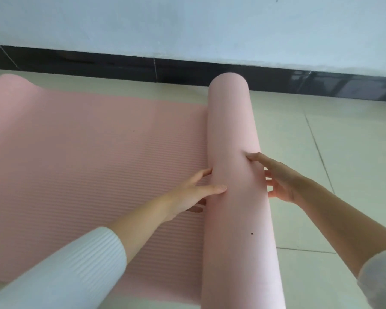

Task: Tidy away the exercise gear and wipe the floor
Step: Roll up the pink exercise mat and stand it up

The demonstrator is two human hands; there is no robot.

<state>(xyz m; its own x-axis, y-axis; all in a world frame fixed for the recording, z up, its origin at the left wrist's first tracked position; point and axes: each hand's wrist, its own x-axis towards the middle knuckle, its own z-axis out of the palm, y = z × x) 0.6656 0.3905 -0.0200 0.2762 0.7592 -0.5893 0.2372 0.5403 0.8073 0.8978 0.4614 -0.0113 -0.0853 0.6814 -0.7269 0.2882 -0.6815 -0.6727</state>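
Rolling a pink yoga mat: part wound. The roll lies near-to-far, right of centre on the tiled floor; the ribbed flat length spreads left. Left hand and right hand have extended fingers pressed to opposite sides of the roll, clasping nothing. Recommended: even pressure from both hands, edges kept flush, roll pushed leftward and tight, as the foam will likely spring loose.

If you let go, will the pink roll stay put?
Probably not: the roll is round, on smooth floor, so it may roll. It looks soft; the right hand dents it. Nothing ties it, so it may unwind.
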